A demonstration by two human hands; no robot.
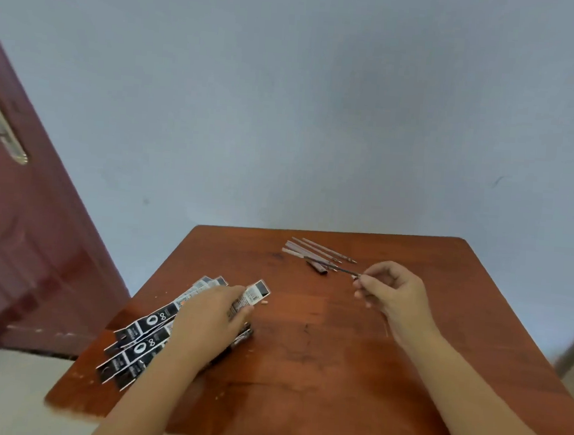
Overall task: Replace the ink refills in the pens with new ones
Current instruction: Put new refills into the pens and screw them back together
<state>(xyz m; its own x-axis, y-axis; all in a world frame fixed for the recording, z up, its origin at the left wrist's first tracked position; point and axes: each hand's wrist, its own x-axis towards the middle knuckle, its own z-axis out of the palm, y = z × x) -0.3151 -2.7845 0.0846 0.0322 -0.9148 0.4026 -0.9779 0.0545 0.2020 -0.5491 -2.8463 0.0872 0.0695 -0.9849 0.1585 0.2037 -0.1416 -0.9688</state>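
Note:
Several black-and-white refill packets [138, 339] lie fanned out at the left of the wooden table [319, 357]. My left hand [210, 317] lies over them and grips one packet [254, 293], whose end sticks out past my fingers. At the far right side my right hand [393, 292] pinches a thin dark refill [345, 271] by its end. That refill points left toward a row of several loose refills [314, 250]. A short dark pen part [316, 266] lies just in front of the row. A dark pen [243, 337] shows partly under my left hand.
The table stands against a pale blue wall [321, 117]. A dark red door [18, 247] with a metal handle [1, 126] is at the left. A small pale scrap [264, 303] lies beside the packet. Pale floor shows at the lower left.

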